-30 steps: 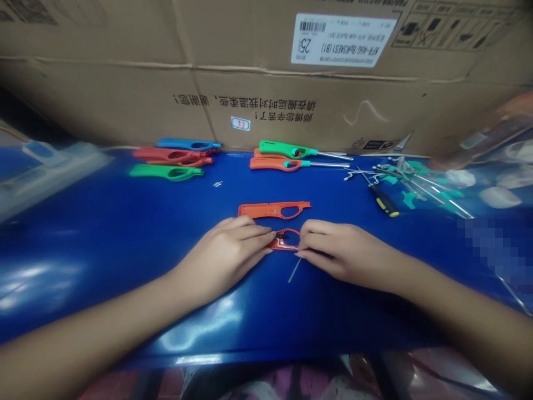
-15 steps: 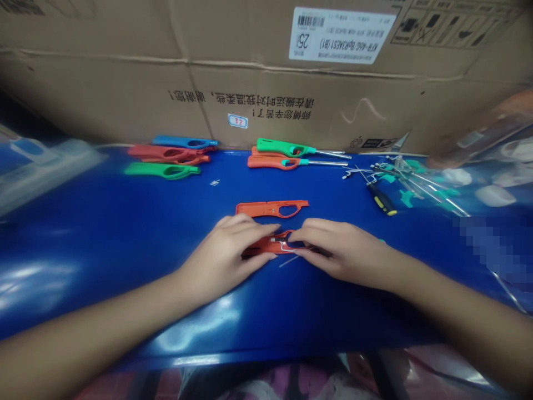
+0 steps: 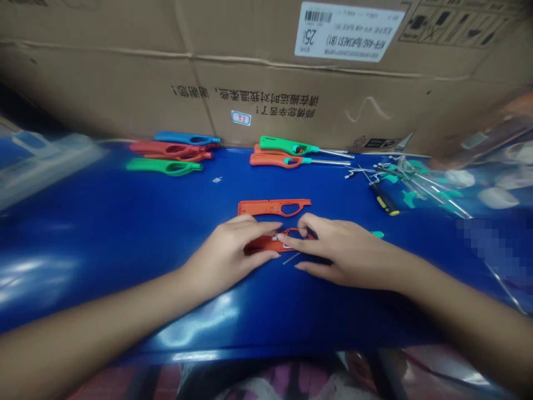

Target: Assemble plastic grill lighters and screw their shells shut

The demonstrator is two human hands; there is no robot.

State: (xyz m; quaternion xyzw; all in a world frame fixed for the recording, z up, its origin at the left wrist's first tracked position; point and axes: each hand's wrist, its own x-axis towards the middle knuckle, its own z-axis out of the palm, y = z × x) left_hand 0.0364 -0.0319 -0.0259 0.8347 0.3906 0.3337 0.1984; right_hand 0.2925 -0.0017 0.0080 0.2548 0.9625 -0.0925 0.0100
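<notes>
My left hand [image 3: 227, 244] grips the closed end of an orange lighter shell half [image 3: 261, 243] between thumb and fingers, low over the blue table. Inside that shell lie a small pale part and a bit of white wire [image 3: 286, 245]. The index finger of my right hand [image 3: 353, 250] presses on the small part, while its thumb is apart below. Much of the shell's trigger-loop end is hidden by my right hand. A thin straight rod [image 3: 291, 258] lies just below the shell. The matching orange shell half [image 3: 260, 208] rests behind my hands.
Blue, red and green lighter shells [image 3: 164, 166] are grouped at back left. Green and orange lighters with metal tubes [image 3: 287, 145] lie at back centre. To the right are a screwdriver [image 3: 385, 200], wires and teal pieces [image 3: 410, 198]. A cardboard box [image 3: 137, 72] stands behind.
My right index finger has stretched leftward onto the small part in the shell, and the thumb has parted from it. The left hand keeps its grip. The view has shifted slightly.
</notes>
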